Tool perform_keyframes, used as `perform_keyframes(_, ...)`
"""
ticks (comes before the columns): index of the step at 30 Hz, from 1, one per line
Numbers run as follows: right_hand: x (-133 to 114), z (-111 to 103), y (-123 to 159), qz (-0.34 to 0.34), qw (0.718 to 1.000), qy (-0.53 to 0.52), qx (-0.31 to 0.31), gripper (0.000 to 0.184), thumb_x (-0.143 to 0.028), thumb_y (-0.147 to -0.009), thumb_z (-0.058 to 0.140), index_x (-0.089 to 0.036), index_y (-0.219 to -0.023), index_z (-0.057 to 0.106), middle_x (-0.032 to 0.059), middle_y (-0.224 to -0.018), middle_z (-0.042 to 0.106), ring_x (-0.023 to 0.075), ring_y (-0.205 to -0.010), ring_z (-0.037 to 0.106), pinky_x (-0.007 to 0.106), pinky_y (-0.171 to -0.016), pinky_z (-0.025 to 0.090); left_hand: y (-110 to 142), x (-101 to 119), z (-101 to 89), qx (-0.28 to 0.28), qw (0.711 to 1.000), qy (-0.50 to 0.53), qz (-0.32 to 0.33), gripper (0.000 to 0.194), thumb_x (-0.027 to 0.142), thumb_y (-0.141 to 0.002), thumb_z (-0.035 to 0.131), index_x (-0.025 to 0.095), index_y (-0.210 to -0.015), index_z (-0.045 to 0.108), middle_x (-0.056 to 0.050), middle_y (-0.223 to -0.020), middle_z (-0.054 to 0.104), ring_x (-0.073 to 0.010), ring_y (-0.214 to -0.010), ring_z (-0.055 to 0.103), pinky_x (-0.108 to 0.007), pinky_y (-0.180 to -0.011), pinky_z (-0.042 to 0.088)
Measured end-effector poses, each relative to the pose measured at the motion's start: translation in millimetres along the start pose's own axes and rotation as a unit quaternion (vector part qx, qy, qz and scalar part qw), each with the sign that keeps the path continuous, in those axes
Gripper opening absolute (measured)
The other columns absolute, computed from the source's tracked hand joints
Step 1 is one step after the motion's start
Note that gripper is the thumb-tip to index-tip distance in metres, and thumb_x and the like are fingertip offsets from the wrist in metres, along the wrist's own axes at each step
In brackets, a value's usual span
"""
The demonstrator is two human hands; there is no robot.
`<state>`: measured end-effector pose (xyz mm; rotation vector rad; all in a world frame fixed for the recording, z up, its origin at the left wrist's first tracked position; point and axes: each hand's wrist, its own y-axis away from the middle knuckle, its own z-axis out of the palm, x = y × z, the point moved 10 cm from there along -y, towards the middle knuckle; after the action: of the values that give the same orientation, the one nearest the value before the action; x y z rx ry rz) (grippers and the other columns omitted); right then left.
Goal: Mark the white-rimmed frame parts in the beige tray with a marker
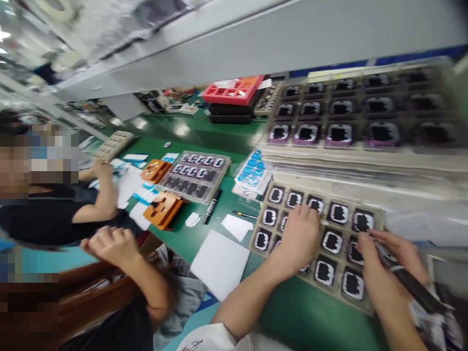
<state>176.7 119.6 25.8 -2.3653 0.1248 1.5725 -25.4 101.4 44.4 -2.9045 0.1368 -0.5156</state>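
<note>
While the left hand [298,236] lies palm down with its fingers loosely together on the clear plastic tray of small black-and-white square parts [338,213], the right hand [380,253] has its fingers clamped round a slim black pen-like tool [409,282], tip touching a part near the tray's right edge. That tray rests on the green surface [204,136], just beside a white paper sheet [220,263]. A co-worker's hand [113,243] hovers well apart at the left.
</note>
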Motion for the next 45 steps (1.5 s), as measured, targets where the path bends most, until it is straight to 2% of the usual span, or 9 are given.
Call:
perform_keyframes(2, 1, -2, 2, -0.002, 1.0, 0.0, 0.005, 0.052, -0.072, -0.085, 0.079, -0.026, -0.109, 0.076, 0.0103, -0.1, 0.074, 0.0277, -0.084, 0.071, 0.046, -0.08, 0.057, 1, -1, -2.2, 0.005, 0.999, 0.031, -0.012, 0.013, 0.01, -0.101, 0.05, 0.017, -0.101, 0.061, -0.01, -0.102, 0.066, -0.0267, -0.098, 0.058, -0.042, -0.093, 0.05)
perform_keyframes(8, -14, -4, 10, -0.058, 0.998, -0.017, 0.0, 0.028, -0.049, -0.094, 0.079, -0.024, -0.106, 0.074, 0.0037, -0.096, 0.074, 0.0205, -0.086, 0.07, 0.032, -0.076, 0.057, 1, -10, -10.0, 0.012, 0.99, 0.128, -0.049, 0.017, 0.014, -0.107, 0.048, 0.019, -0.096, 0.061, -0.008, -0.099, 0.067, -0.0251, -0.097, 0.06, -0.041, -0.09, 0.052)
perform_keyframes(14, -9, -2, 12, -0.044, 0.998, -0.028, -0.019, 0.025, -0.046, -0.095, 0.078, -0.026, -0.109, 0.072, 0.0027, -0.1, 0.073, 0.0197, -0.089, 0.07, 0.031, -0.077, 0.058, 3, -25, -16.2, 0.004, 0.973, 0.214, -0.087, 0.022, 0.011, -0.105, 0.051, 0.02, -0.118, 0.066, -0.007, -0.108, 0.071, -0.0232, -0.103, 0.066, -0.04, -0.092, 0.055)
perform_keyframes(19, -8, -1, 12, -0.044, 0.998, -0.034, -0.022, 0.024, -0.046, -0.095, 0.078, -0.026, -0.108, 0.072, 0.0023, -0.096, 0.072, 0.0193, -0.085, 0.07, 0.03, -0.073, 0.057, 4, -24, -12.7, -0.012, 0.979, 0.19, -0.071, 0.02, 0.007, -0.097, 0.061, 0.021, -0.11, 0.068, -0.006, -0.111, 0.068, -0.0238, -0.107, 0.066, -0.04, -0.094, 0.055)
perform_keyframes(27, -16, -2, 11, -0.053, 0.998, -0.034, -0.014, 0.025, -0.048, -0.096, 0.076, -0.025, -0.106, 0.072, 0.0037, -0.096, 0.074, 0.0201, -0.084, 0.071, 0.032, -0.075, 0.06, 3, -18, -13.8, 0.031, 0.989, 0.143, -0.029, 0.018, 0.011, -0.102, 0.057, 0.021, -0.105, 0.071, -0.006, -0.104, 0.07, -0.0237, -0.102, 0.065, -0.038, -0.089, 0.055)
perform_keyframes(30, -20, -2, 11, -0.057, 0.998, -0.035, -0.012, 0.023, -0.047, -0.096, 0.075, -0.025, -0.105, 0.072, 0.0032, -0.094, 0.074, 0.0194, -0.082, 0.071, 0.032, -0.074, 0.06, 3, -12, -18.7, 0.045, 0.989, 0.141, -0.005, 0.017, 0.014, -0.104, 0.056, 0.021, -0.103, 0.071, -0.006, -0.101, 0.07, -0.0232, -0.1, 0.064, -0.038, -0.088, 0.055)
perform_keyframes(34, -22, -2, 11, -0.054, 0.998, -0.033, -0.016, 0.023, -0.047, -0.096, 0.074, -0.026, -0.105, 0.071, 0.0029, -0.093, 0.074, 0.0198, -0.082, 0.071, 0.033, -0.074, 0.059, 3, -8, -31.7, 0.072, 0.974, 0.214, 0.001, 0.012, 0.017, -0.105, 0.058, 0.022, -0.109, 0.069, -0.004, -0.105, 0.072, -0.02, -0.102, 0.067, -0.035, -0.091, 0.056)
perform_keyframes(38, -23, -2, 11, -0.055, 0.998, -0.025, -0.018, 0.024, -0.048, -0.096, 0.074, -0.026, -0.105, 0.071, 0.0038, -0.096, 0.074, 0.021, -0.086, 0.072, 0.033, -0.075, 0.06, 3, -9, -40.9, 0.097, 0.97, 0.222, -0.004, 0.015, 0.019, -0.107, 0.056, 0.022, -0.097, 0.066, -0.004, -0.1, 0.074, -0.0198, -0.097, 0.068, -0.036, -0.088, 0.055)
perform_keyframes(45, -18, -2, 12, -0.057, 0.998, -0.02, -0.014, 0.025, -0.049, -0.097, 0.072, -0.025, -0.105, 0.071, 0.0038, -0.095, 0.074, 0.0209, -0.085, 0.072, 0.034, -0.076, 0.061, 2, -22, -30.3, 0.048, 0.982, 0.182, -0.032, 0.014, 0.012, -0.101, 0.06, 0.023, -0.108, 0.064, -0.005, -0.108, 0.071, -0.0233, -0.104, 0.066, -0.039, -0.092, 0.055)
